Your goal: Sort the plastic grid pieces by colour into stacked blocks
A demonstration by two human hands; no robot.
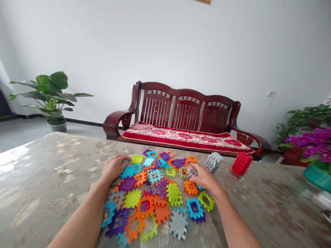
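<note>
Overlapping pieces in the pile [162, 188] hide one another, so I can't count them all, and my right hand [203, 177] covers part of the gray window piece [192, 171] at the pile's right edge, toward the far side. My thumb and forefinger straddle that piece; whether they pinch it, I can't tell. My left hand [115, 167] lies open, palm down, at the pile's far left edge. Right of the pile I count two stacks: one gray stack [213, 162], then one red stack [242, 164]. The gray piece looks roughly square, showing no clear long axis; its facing is hard to make out.
</note>
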